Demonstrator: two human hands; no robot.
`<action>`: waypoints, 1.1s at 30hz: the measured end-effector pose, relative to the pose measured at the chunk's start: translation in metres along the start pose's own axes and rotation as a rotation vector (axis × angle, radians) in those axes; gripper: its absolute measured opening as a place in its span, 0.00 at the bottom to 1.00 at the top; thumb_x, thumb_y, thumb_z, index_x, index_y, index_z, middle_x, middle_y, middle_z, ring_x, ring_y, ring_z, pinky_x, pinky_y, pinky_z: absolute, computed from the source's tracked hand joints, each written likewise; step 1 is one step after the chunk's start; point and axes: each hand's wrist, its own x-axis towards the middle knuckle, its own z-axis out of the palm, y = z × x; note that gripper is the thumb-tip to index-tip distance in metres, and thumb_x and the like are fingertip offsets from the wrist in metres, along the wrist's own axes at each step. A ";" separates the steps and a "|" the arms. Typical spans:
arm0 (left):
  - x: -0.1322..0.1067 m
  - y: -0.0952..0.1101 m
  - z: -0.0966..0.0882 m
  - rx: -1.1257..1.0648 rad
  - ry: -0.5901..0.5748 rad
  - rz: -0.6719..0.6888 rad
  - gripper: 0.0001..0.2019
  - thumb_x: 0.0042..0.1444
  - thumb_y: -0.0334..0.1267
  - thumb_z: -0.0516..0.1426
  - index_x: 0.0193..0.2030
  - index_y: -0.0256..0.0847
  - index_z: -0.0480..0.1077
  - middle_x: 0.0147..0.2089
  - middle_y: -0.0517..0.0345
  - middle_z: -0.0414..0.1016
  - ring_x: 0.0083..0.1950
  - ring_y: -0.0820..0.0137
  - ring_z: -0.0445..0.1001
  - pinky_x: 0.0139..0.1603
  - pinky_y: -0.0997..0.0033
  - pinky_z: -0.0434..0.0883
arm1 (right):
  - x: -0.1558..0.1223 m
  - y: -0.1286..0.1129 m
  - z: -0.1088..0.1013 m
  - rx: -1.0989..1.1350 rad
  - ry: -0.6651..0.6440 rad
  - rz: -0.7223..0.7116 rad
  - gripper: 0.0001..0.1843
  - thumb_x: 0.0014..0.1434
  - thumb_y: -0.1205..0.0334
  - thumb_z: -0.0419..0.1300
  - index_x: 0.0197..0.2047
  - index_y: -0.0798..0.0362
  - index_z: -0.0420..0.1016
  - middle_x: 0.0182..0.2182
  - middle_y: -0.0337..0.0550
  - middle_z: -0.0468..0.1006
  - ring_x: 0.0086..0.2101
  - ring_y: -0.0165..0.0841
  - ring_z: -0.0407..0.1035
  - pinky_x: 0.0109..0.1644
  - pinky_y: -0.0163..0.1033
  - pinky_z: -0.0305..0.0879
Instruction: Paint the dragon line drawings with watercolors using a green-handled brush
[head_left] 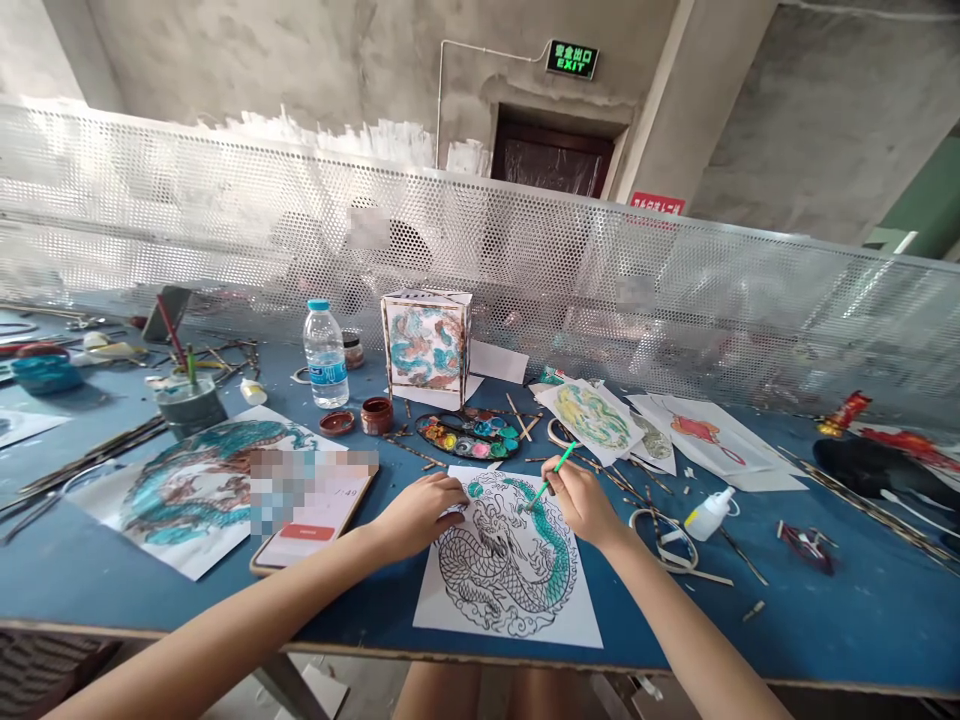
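Observation:
A sheet of paper (510, 622) printed with a black-line dragon lies flat before me, with teal paint along the dragon's right side and a teal patch near its top. My right hand (589, 497) is closed round a thin green paintbrush (559, 470), its tip down at the upper right of the drawing. On the upper left edge of the sheet rests my left hand (424, 513), fingers bent and thumb apart, with nothing visible in it. Just behind the sheet sits a paint palette (469, 447) with several colours.
Left of me lie a phone (330, 515) and a painted dragon sheet (176, 560). Behind stand a water bottle (326, 355), a brown paint jar (376, 415) and a paper lantern (426, 345). At right are a glue bottle (709, 515) and more drawings (701, 440). A perforated metal screen (712, 310) borders the table.

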 end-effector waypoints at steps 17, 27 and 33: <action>0.000 -0.003 0.003 -0.010 0.016 0.010 0.11 0.59 0.39 0.51 0.45 0.42 0.71 0.45 0.54 0.73 0.48 0.65 0.67 0.50 0.65 0.63 | 0.001 0.000 -0.002 0.012 -0.010 0.027 0.12 0.65 0.63 0.41 0.33 0.52 0.61 0.23 0.40 0.66 0.24 0.31 0.64 0.28 0.35 0.60; 0.000 -0.002 0.003 -0.013 0.019 0.003 0.11 0.59 0.38 0.51 0.44 0.42 0.71 0.45 0.54 0.73 0.48 0.64 0.67 0.50 0.65 0.63 | 0.002 -0.002 -0.003 0.000 -0.042 0.053 0.13 0.65 0.61 0.41 0.32 0.52 0.61 0.20 0.38 0.65 0.21 0.30 0.62 0.25 0.34 0.58; -0.001 -0.003 0.003 -0.011 0.025 0.019 0.11 0.59 0.38 0.51 0.45 0.42 0.71 0.45 0.55 0.73 0.48 0.65 0.67 0.51 0.65 0.63 | 0.001 0.000 -0.009 0.000 0.023 0.055 0.13 0.65 0.61 0.41 0.32 0.52 0.62 0.21 0.38 0.65 0.21 0.30 0.62 0.26 0.35 0.58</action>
